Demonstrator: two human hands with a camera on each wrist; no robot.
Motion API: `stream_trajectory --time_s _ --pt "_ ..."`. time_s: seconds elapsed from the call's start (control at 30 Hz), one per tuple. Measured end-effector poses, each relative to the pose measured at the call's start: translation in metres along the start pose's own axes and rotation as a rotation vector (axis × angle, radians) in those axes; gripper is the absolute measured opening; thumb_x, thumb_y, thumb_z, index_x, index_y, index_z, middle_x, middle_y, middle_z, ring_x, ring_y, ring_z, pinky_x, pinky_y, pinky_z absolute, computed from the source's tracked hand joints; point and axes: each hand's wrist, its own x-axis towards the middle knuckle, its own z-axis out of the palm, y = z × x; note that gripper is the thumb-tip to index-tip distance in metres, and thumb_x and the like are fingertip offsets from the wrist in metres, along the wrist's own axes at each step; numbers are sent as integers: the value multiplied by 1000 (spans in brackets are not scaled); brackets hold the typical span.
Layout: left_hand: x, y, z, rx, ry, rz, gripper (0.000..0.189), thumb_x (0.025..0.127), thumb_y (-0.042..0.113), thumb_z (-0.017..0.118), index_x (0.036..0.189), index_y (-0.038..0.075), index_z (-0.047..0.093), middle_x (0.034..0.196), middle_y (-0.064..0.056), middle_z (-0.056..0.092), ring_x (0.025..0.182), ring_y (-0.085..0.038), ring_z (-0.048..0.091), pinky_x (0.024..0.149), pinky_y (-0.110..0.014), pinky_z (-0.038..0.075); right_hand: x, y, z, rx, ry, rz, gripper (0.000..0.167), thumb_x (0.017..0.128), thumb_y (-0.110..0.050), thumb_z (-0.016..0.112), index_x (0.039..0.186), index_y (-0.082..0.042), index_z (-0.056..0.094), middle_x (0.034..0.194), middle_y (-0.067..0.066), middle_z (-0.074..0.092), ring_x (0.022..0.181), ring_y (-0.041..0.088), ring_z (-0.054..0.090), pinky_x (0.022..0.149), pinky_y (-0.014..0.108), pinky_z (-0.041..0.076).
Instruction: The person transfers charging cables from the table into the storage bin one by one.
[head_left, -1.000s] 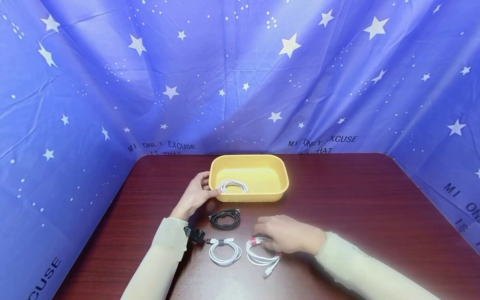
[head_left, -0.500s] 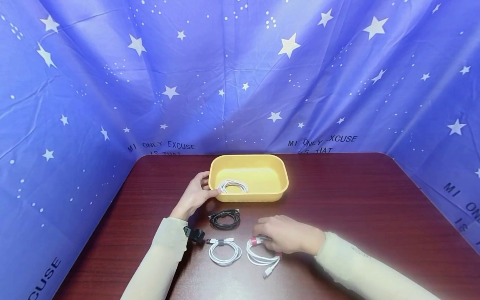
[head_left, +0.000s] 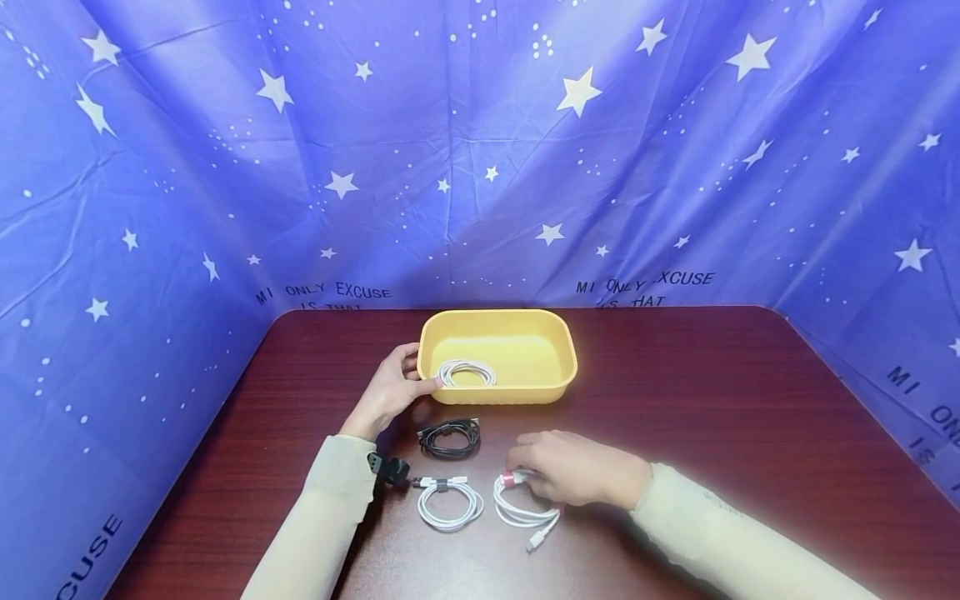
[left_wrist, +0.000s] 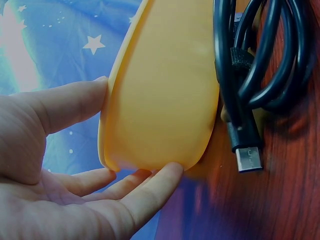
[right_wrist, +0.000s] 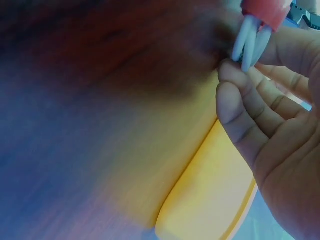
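A yellow plastic bin (head_left: pixel 555 390) stands near the far edge of the table, with a coiled white cable (head_left: pixel 467 373) inside its near left part. My left hand (head_left: pixel 392 385) grips the bin's left end, thumb at the rim and fingers against the outer wall, as the left wrist view (left_wrist: pixel 75 170) also shows. Lower right, my right hand (head_left: pixel 573 468) pinches a coiled white cable (head_left: pixel 517 518) bound with red bands; its fingertips partly hide the coil. The right wrist view shows fingers curled at the strands below a red band (right_wrist: pixel 265 12).
A coiled black cable (head_left: pixel 450 438) lies just in front of the bin. Nearer sits another white cable coil (head_left: pixel 450 507) with a dark tie, left of the red-banded one. A starry blue curtain (head_left: pixel 450 167) surrounds the dark red wooden table (head_left: pixel 712 400).
The red-banded cable has shifted very slightly upward in the head view, with its plug end. Both hands stay nearly still, and the bin and other cables have not moved.
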Motion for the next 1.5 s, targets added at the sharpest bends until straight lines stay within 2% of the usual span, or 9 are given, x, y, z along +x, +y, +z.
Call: stream_trajectory --time_s 0.27,0.63,1.0,1.5 --pt "1 -1 0 -9 -2 -3 76 76 -4 74 141 0 36 131 -23 52 114 -34 57 90 -39 52 0 0 -1 0 14 -16 15 83 -9 66 91 -22 63 83 -12 55 71 -1 50 63 14 46" --pt "2 -2 0 26 8 0 75 76 -2 76 140 0 38 130 -22 54 114 -32 57 92 -39 51 1 0 -2 -18 24 -23 14 83 -9 65 89 -21 62 81 -12 52 71 1 50 63 15 46" --pt "0 -1 0 2 5 -2 75 76 -3 75 141 0 37 130 -23 53 114 -34 57 90 -39 52 2 2 -2 3 22 -28 14 84 -9 65 90 -21 62 82 -12 53 71 1 51 64 15 46" --pt "3 -3 0 13 6 -1 75 76 -2 75 141 1 38 130 -22 54 113 -32 58 91 -39 51 2 5 -19 16 37 -6 17 81 -5 63 89 -19 60 81 -12 52 73 2 51 66 14 47"
